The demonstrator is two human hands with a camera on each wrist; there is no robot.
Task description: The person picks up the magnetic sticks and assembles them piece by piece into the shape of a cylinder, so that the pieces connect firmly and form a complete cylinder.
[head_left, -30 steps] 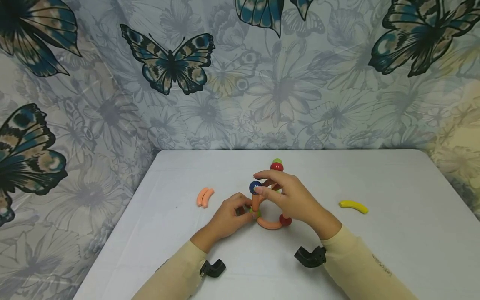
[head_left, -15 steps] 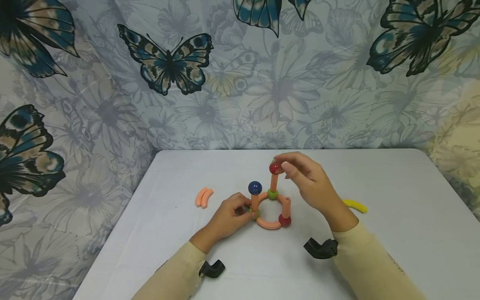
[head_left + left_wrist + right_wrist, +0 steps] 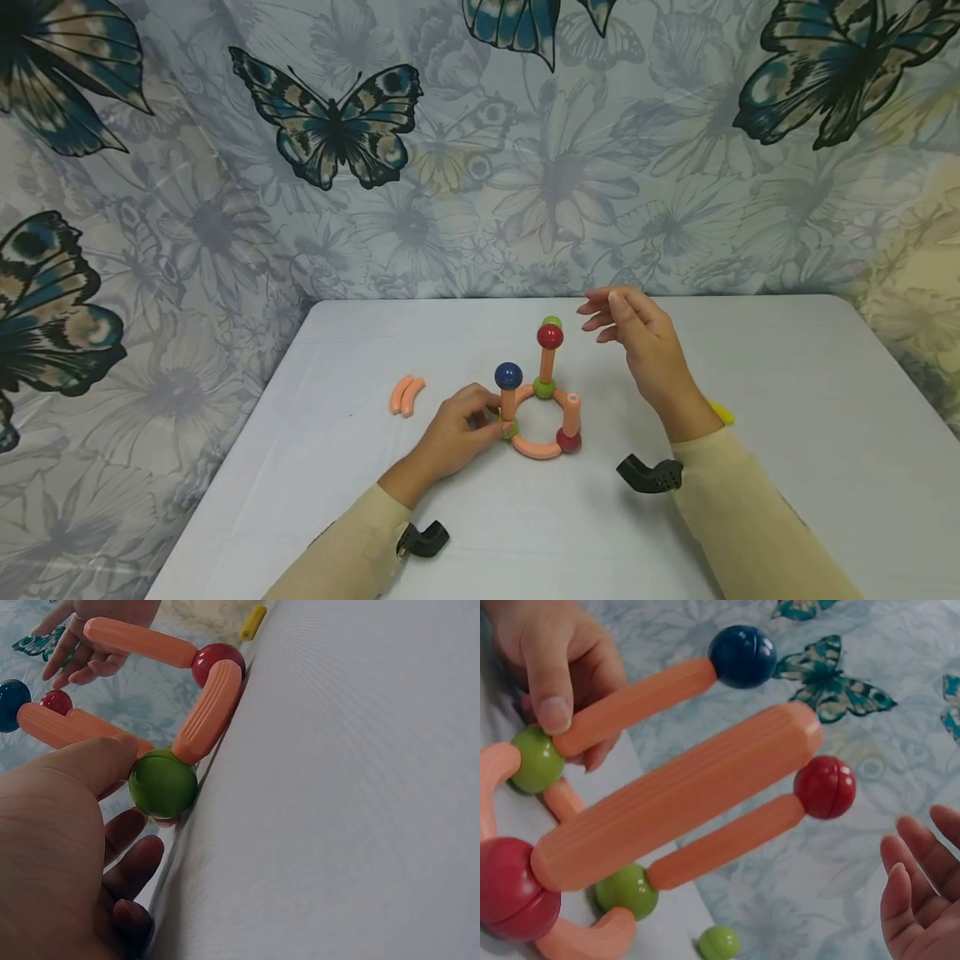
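Observation:
A magnetic ball-and-stick construction stands on the table, its base a ring of curved orange sticks [image 3: 537,450] joined by green and red balls. Three orange sticks rise from it: one topped by a blue ball [image 3: 508,375], one by a red ball [image 3: 550,336], and one bare-ended stick [image 3: 572,414] above the dark red ball [image 3: 568,440]. My left hand [image 3: 467,423] pinches the foot of the blue-topped stick [image 3: 637,705], thumb right beside the green ball [image 3: 163,782]. My right hand [image 3: 643,343] hovers to the right of the red-topped stick, fingers relaxed and holding nothing.
A loose green ball [image 3: 719,943] lies on the table behind the construction. Two curved orange sticks [image 3: 407,395] lie side by side to the left. A yellow curved stick [image 3: 722,412] at the right is partly hidden by my right wrist. A butterfly-patterned cloth [image 3: 450,208] hangs behind the table.
My right hand has left the blue ball, touched the red ball on the rear stick, then drawn off up and to the right. My left hand keeps its hold.

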